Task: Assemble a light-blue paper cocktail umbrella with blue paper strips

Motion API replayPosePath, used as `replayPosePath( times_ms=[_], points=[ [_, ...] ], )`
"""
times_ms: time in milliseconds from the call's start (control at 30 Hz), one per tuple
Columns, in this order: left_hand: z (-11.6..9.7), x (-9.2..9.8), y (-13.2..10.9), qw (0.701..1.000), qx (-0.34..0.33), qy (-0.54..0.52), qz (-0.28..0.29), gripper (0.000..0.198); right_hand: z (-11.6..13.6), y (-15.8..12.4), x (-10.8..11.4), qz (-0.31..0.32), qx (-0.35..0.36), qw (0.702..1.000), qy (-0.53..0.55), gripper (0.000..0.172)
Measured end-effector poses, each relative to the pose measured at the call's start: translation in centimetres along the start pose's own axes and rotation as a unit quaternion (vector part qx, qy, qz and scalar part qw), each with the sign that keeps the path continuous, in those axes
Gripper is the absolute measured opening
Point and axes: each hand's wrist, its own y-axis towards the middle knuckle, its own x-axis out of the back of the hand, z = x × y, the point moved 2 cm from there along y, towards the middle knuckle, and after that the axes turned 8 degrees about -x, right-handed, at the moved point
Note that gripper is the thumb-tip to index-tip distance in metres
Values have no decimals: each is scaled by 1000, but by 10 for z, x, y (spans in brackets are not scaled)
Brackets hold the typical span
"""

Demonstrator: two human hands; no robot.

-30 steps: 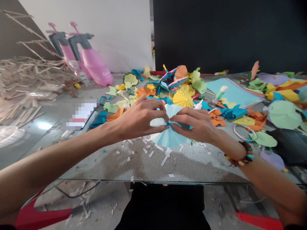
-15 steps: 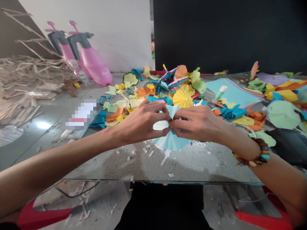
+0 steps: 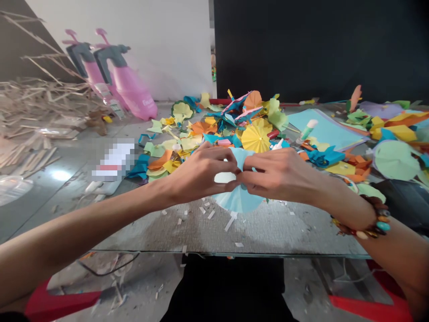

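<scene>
Bright, even light; glare patch on glass table point(image 3: 60, 175) left; wide-angle stretching at edges.

1 head camera looks forward-down, close over table point(image 3: 284, 232).

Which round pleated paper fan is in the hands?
The light blue fan, pinched between left hand and right hand; the yellow fan lies untouched behind.

Light blue paper fan point(image 3: 237, 200); pink spray bottles point(image 3: 132, 91).
</scene>
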Motion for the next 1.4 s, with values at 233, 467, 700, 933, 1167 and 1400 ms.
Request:
replayPosePath(
  times_ms=[233, 467, 700, 933, 1167, 1400],
  points=[
    [-2, -4, 1, 1000, -14, 19, -8, 13, 9, 7, 8, 58, -5, 998, -12, 23],
    [-3, -6, -3, 1000, -15, 1, -19, 11, 4, 2, 8, 62, -22, 997, 41, 16],
    [-3, -8, -8, 999, -21, -10, -36, 8, -4, -13, 7, 1, -35, 998, 57, 12],
    [-5, -8, -8, 999, -21, -12, -33, 7, 6, -12, 3, -2, 1, 999, 37, 16],
    [-7, -9, -6, 999, -13, -23, -23, 8, 10, -10, 3, -6, 21, 1000, -1, 21],
    [-3, -11, -10, 999, 2, -45, -24, 11, -5, -18, 2, -42, -56, 993, 96, 14]
  ],
)
